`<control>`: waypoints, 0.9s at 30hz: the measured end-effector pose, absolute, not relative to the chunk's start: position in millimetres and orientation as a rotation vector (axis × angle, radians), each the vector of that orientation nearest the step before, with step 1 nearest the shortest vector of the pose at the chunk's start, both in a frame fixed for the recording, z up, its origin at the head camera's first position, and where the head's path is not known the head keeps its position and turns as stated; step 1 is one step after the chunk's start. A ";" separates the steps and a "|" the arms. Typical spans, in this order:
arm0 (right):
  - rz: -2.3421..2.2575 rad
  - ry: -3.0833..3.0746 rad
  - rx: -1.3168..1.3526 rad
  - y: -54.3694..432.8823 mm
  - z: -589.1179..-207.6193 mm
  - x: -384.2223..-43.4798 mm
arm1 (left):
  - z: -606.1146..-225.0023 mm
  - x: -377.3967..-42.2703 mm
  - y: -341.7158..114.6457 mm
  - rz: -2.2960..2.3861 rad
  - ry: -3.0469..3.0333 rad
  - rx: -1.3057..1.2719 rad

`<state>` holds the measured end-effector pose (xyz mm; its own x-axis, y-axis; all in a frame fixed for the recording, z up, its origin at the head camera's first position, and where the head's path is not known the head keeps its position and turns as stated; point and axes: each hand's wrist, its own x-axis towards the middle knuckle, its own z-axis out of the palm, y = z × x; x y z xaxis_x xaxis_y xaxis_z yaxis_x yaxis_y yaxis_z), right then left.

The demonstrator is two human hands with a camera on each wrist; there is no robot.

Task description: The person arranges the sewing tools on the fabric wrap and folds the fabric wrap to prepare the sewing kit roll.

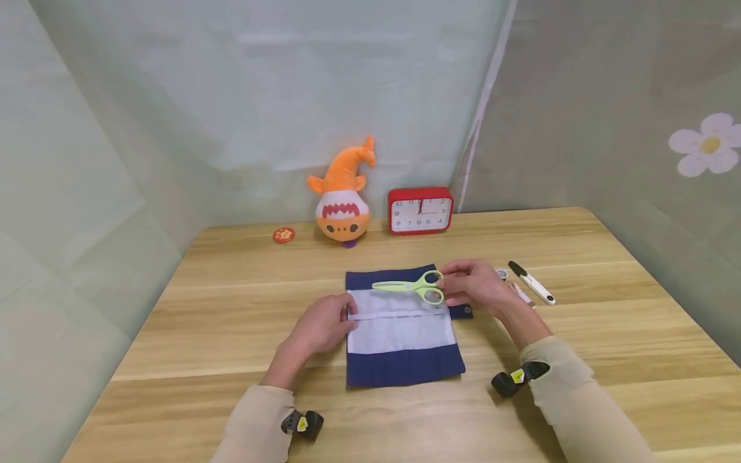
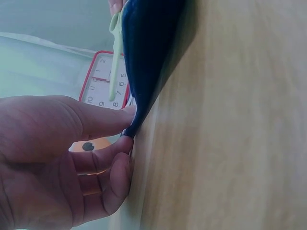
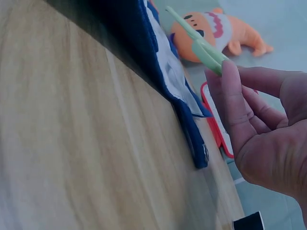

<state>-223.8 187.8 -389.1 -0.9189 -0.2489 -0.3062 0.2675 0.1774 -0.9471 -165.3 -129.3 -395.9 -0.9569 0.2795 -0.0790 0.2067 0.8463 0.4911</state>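
Observation:
A navy and white cloth pouch (image 1: 405, 368) lies spread on the table, with a snap strap (image 1: 463, 312) sticking out at its right. My left hand (image 1: 324, 323) pinches the pouch's left edge between thumb and fingers; the left wrist view shows that navy edge (image 2: 148, 48) lifted off the wood. Above the pouch's upper part, my right hand (image 1: 477, 283) holds light green scissors (image 1: 399, 285) by their handle loops, blades pointing left. In the right wrist view the thumb and fingers pinch the scissors (image 3: 206, 55), and the pouch (image 3: 168, 67) is beneath them.
Right of the pouch lie a slim black-and-white tool (image 1: 532, 283), a small round item (image 1: 502, 274) and another small item (image 1: 523, 295), partly behind the right wrist. Along the back stand an orange plush shark (image 1: 343, 193), a red clock (image 1: 420, 212) and a red disc (image 1: 283, 235).

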 end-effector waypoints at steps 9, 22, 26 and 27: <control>-1.735 2.056 -0.020 177.5 -385.9 -230.8 | -395.8 -163.9 -130.1 0.739 2.877 0.368; -1.681 2.010 -0.079 168.9 -387.1 -241.0 | -396.6 -164.8 -128.1 0.732 2.884 0.373; -1.656 2.022 -0.079 166.3 -387.1 -242.3 | -396.1 -164.2 -128.0 0.725 2.888 0.370; -1.651 2.023 -0.074 165.4 -386.7 -242.5 | -395.9 -163.8 -128.2 0.724 2.890 0.370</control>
